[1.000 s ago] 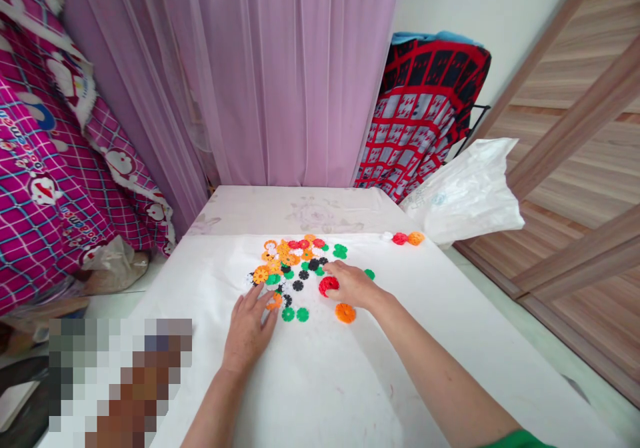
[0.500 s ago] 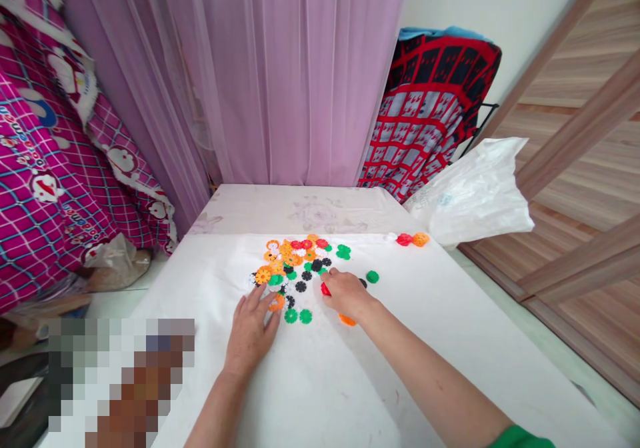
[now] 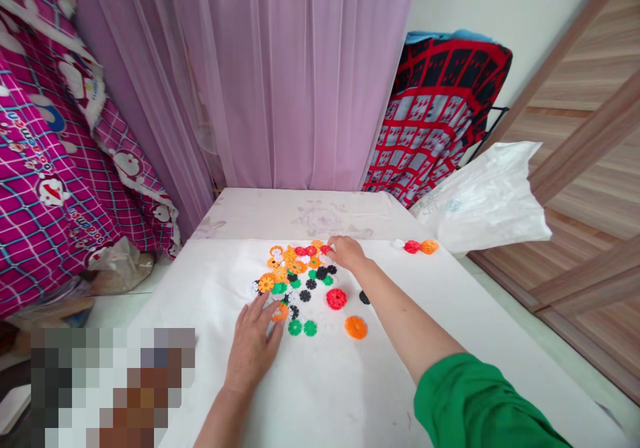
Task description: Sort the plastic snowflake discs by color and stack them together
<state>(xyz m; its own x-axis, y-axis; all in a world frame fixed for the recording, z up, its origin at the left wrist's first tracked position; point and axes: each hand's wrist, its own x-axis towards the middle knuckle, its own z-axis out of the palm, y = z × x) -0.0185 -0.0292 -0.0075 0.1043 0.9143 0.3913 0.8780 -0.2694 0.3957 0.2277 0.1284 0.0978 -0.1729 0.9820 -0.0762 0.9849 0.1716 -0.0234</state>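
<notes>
My left hand (image 3: 253, 343) lies with fingers spread on the white cloth. Its fingertips are beside an orange plastic snowflake disc (image 3: 283, 312) at the near edge of the pile. My right hand (image 3: 346, 253) reaches to the pile's far right side, fingers curled together at a red snowflake disc (image 3: 325, 250); the thumb side is partly hidden. Nearer to me sit a round red cluster of discs (image 3: 337, 299) and an orange one (image 3: 356, 327). Two green discs (image 3: 303, 328) lie side by side near my left hand.
Mixed orange, white, green and black discs (image 3: 291, 259) are heaped mid-table. A black piece (image 3: 365, 297) lies beside my right forearm. White, red and orange clusters (image 3: 413, 247) line the far right. A white plastic bag (image 3: 483, 198) is at the table's right edge.
My right hand has left the red cluster and moved away from me to the pile's far right side. The red and orange clusters now show fully. My left hand stays nearly still.
</notes>
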